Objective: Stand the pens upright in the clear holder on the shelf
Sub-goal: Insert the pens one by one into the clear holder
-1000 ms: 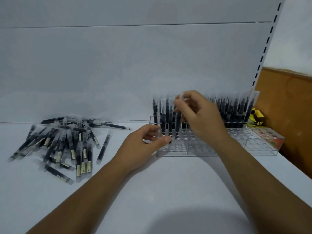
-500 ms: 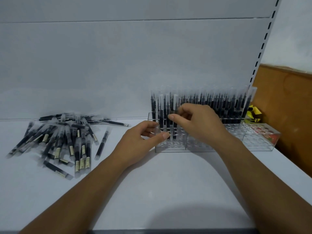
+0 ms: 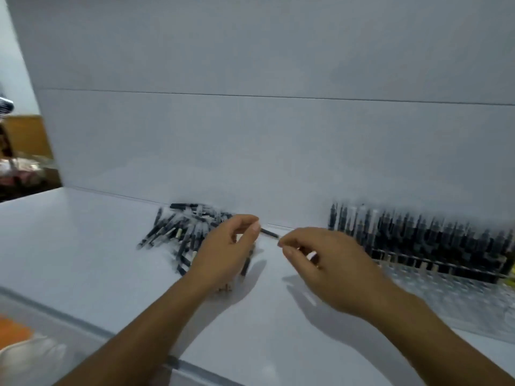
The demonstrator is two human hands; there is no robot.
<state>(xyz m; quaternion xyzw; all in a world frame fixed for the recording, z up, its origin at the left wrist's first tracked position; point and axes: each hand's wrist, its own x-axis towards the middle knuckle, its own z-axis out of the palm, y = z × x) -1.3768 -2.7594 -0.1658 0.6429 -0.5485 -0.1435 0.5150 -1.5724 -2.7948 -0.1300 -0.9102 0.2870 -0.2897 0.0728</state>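
Observation:
A loose pile of black pens lies on the white shelf, against the back panel. My left hand hovers over the pile's right side and pinches one black pen by its left end; the pen lies nearly level. My right hand has thumb and forefinger pinched at that pen's right end. The clear holder stands to the right, its back rows filled with upright pens and its front holes bare. The frame is blurred.
The shelf's front edge runs diagonally across the lower left. Below it show an orange patch and a pale object. Wooden furniture stands beyond the shelf's left end.
The view has swung left. Both hands have left the holder and moved to the pile. My left hand has picked up a pen, and my right hand now meets its other end.

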